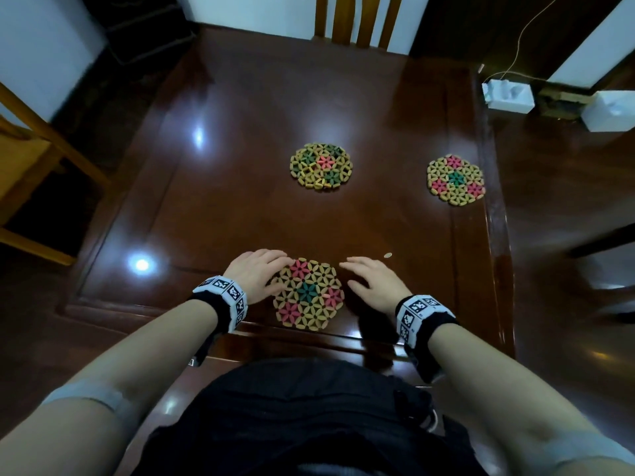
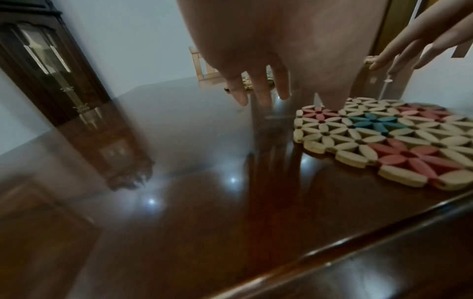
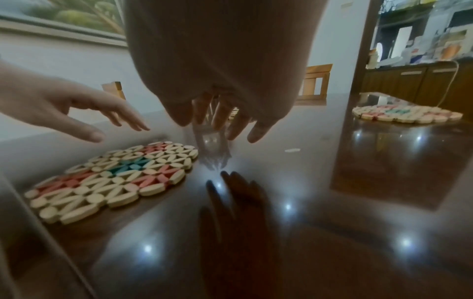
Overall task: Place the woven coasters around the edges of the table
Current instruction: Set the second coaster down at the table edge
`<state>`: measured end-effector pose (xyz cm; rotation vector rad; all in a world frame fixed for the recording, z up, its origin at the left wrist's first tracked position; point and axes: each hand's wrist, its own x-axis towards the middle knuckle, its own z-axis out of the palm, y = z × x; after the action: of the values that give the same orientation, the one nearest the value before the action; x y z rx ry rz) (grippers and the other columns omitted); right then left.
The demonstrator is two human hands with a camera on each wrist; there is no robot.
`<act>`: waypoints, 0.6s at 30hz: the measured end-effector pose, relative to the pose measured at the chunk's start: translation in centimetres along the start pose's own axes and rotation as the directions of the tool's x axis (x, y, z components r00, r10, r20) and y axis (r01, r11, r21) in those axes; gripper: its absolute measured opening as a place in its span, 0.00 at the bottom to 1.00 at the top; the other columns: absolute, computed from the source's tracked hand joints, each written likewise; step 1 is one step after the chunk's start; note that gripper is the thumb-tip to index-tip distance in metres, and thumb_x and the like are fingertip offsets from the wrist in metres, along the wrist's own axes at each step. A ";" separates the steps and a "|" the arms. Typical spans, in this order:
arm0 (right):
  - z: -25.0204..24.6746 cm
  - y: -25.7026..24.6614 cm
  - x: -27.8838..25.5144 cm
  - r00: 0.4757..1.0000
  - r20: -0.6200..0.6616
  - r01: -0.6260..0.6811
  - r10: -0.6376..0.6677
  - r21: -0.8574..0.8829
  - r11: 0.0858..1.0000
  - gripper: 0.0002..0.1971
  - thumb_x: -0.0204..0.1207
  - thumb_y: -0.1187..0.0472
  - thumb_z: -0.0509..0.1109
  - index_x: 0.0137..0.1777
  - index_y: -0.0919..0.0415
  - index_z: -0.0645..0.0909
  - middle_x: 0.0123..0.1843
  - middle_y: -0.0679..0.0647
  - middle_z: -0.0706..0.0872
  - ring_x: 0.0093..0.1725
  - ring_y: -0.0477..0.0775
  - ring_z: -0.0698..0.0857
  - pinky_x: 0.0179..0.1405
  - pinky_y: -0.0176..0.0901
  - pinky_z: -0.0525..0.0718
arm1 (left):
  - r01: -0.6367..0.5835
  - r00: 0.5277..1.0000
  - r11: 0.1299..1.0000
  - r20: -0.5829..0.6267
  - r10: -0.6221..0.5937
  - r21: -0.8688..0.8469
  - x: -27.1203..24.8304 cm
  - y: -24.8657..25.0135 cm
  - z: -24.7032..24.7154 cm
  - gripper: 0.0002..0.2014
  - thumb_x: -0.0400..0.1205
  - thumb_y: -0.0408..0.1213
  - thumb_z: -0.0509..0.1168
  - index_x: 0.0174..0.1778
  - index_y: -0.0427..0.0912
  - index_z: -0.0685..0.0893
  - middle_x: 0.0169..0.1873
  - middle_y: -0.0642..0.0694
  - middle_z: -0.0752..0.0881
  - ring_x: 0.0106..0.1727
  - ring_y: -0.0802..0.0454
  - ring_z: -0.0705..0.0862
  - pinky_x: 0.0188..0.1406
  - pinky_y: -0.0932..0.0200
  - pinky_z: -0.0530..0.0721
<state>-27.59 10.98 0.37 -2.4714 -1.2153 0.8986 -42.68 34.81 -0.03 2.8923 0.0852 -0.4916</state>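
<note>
Nearest me, at six o'clock on the table [image 1: 240, 108], lies the near coaster [image 1: 308, 294], flat and close against the edge by my body. My left hand [image 1: 256, 274] sits at its nine o'clock side with relaxed, slightly spread fingers [image 2: 261, 95]; from the left wrist view my thumb seems to touch the coaster's rim, though I cannot tell if it presses. My right hand [image 1: 374, 281] hovers at the three o'clock side, just beside the coaster and apart from it, fingers loose and spread, gripping nothing; the right wrist view shows their tips above the glossy wood with a reflection beneath. Neither hand holds anything. I judge this coaster as good as placed, perhaps needing only a nudge to square it. Further out, the right-edge coaster [image 1: 456, 179] lies at about three o'clock, right up against the table's border, so that one looks done too. At the table's centre sits the middle pile [image 1: 320, 166], which looks like more than one coaster stacked unevenly, though I cannot count them. So by my reckoning two edges are served, and the nine o'clock and twelve o'clock sides have none yet; what is left is to take from the middle pile and set coasters there. A small pale disc [image 1: 388, 255] lies near my right fingertips, and I cannot tell what it is. Beyond twelve o'clock stands a wooden chair [image 1: 357, 18].
</note>
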 end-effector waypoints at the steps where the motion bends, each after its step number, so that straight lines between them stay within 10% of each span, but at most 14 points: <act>1: 0.0 0.1 0.2 0.999 0.029 0.019 -0.018 -0.040 0.999 0.24 0.82 0.50 0.59 0.79 0.45 0.66 0.82 0.46 0.66 0.80 0.53 0.64 0.78 0.51 0.62 | -0.027 1.000 1.000 0.006 0.027 -0.005 0.0 -0.2 0.1 0.29 0.81 0.57 0.58 0.79 0.55 0.63 0.80 0.52 0.66 0.79 0.50 0.67 0.75 0.51 0.69; 18: 5.2 -3.1 1.1 0.992 0.090 -0.074 0.085 -0.119 0.990 0.34 0.78 0.45 0.66 0.82 0.40 0.55 0.86 0.43 0.51 0.84 0.55 0.51 0.81 0.58 0.53 | -0.228 0.971 0.973 0.080 0.225 0.027 0.1 -4.0 2.6 0.36 0.78 0.61 0.61 0.81 0.54 0.60 0.83 0.52 0.59 0.83 0.49 0.59 0.79 0.51 0.59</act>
<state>-32.28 13.48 -2.75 -2.6125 -1.2393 1.0042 -43.83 38.20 -3.27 2.8647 -0.2651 -0.5643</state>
